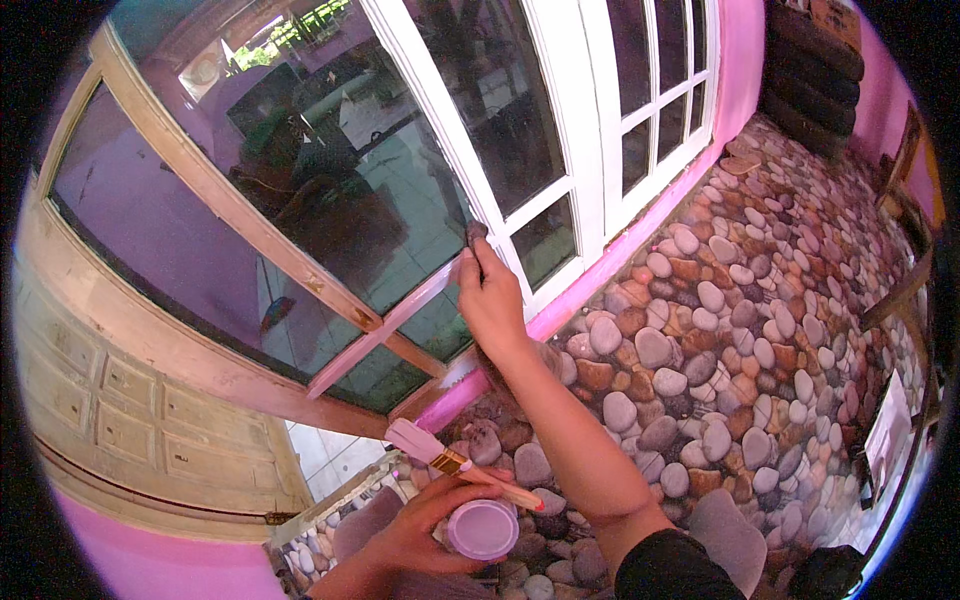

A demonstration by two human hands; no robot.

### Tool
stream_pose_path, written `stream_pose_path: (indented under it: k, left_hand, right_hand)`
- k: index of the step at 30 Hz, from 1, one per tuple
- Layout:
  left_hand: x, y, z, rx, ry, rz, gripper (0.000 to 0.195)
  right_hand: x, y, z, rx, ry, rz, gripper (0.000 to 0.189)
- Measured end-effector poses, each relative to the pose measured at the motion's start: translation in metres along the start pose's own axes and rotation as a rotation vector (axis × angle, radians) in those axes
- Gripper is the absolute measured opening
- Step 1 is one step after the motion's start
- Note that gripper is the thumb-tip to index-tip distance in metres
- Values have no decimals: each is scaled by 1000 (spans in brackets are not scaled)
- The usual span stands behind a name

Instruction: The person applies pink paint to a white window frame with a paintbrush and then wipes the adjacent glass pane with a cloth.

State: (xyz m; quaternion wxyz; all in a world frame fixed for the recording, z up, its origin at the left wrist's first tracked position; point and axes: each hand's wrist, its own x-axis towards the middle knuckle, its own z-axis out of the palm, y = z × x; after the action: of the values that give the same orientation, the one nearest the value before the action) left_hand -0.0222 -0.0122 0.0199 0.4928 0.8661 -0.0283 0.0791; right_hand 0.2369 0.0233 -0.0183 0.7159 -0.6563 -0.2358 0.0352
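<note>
My left hand is wrapped around a small round container with pale paint in it, at the bottom centre. The same hand also holds a paintbrush, whose paint-coated bristles point up and left, its wooden handle lying above the container. My right hand reaches up to the white-painted window frame. Its fingers pinch a small dark wad, perhaps a rag, against the frame beside the glass. Left of that hand, the crossbar is thinly painted, while the diagonal wooden bar shows brown wood.
A panelled wooden door stands at the left. Pebble-patterned flooring spreads right of the pink ledge. Stacked dark tyres are at the upper right, with a white sheet near the right edge.
</note>
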Motion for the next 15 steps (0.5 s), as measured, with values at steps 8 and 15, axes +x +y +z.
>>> stream_pose_path:
  k: [8,15]
  left_hand:
    - [-6,-13,0,-113,-54,65,80]
    - [-7,-8,-5,-55,-88,18,80]
  right_hand:
    - [0,7,7,6,73,-41,36]
    - [1,11,6,-19,73,-26,38]
